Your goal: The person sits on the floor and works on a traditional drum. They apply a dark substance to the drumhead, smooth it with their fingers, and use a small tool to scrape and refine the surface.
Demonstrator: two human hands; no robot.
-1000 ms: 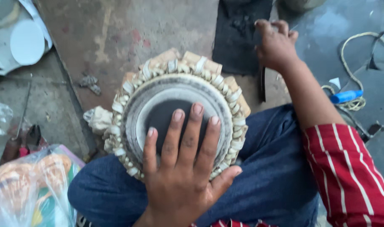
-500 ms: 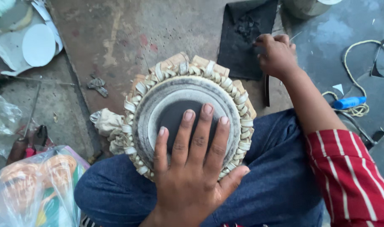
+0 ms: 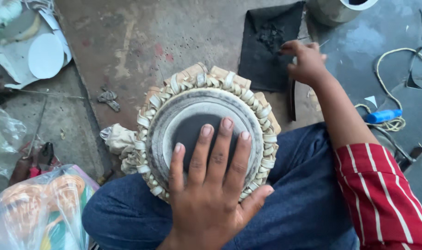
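The floor is rough concrete, stained reddish-brown in the middle and turning grey-blue on the right. At far left lies a heap of white paper scraps with a white round disc among them. Below it, a crumpled clear plastic bag holds orange and green items, with red-handled pliers just beside it on the floor. A small grey scrap lies on the bare concrete nearby.

In the middle, a round drum rests on the person's lap, on blue jeans. Its head is pale with a black centre patch, ringed by braided leather lacing, and wooden blocks show at its far edge. A bundle of pale cloth sits against its left side. The left hand lies flat on the drumhead, fingers spread wide and straight, pressing the black patch and grasping nothing.

Further right, a black cloth lies on the floor with a small dark heap on it. The right hand, on an arm in a red striped sleeve, hovers at the cloth's right edge with fingers curled and pinched together; whether they hold anything I cannot tell. A grey metal vessel stands at the top. At far right lie a pale cord and a blue tube.
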